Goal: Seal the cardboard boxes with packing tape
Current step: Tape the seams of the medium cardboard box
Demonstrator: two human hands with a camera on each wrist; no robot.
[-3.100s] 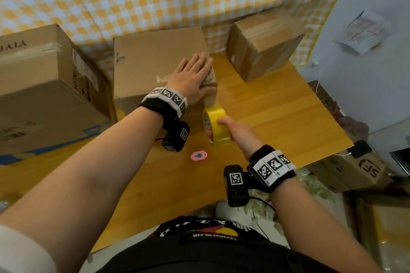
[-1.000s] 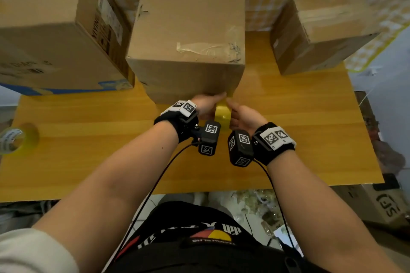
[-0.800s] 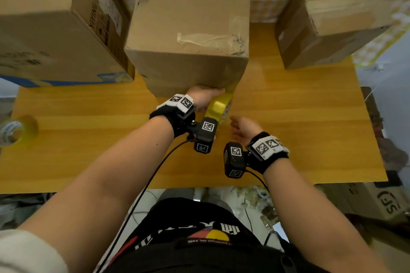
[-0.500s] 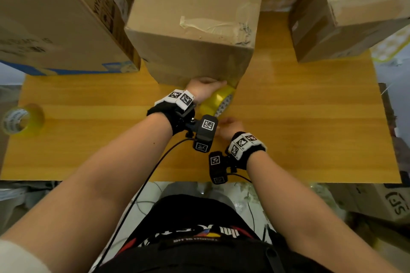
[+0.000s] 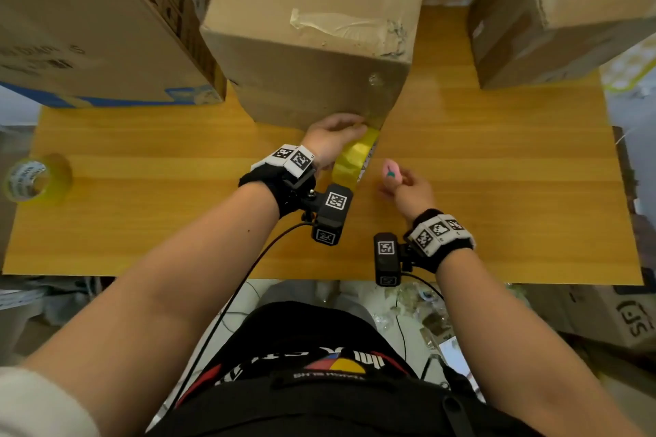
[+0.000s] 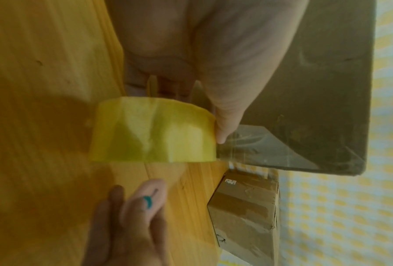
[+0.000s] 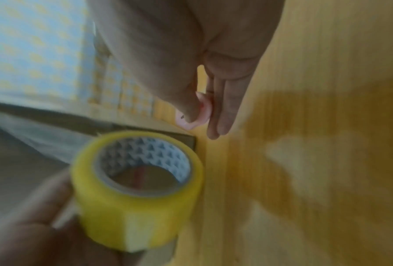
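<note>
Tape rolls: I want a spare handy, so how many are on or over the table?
2. One yellow tape roll is held in the left hand against the middle box; a second roll lies at the table's left edge. Boxes may hide others.

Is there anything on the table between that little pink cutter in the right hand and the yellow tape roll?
Nothing visible: only bare table lies between the pink cutter in the right hand and the tape roll held by the left hand.
</note>
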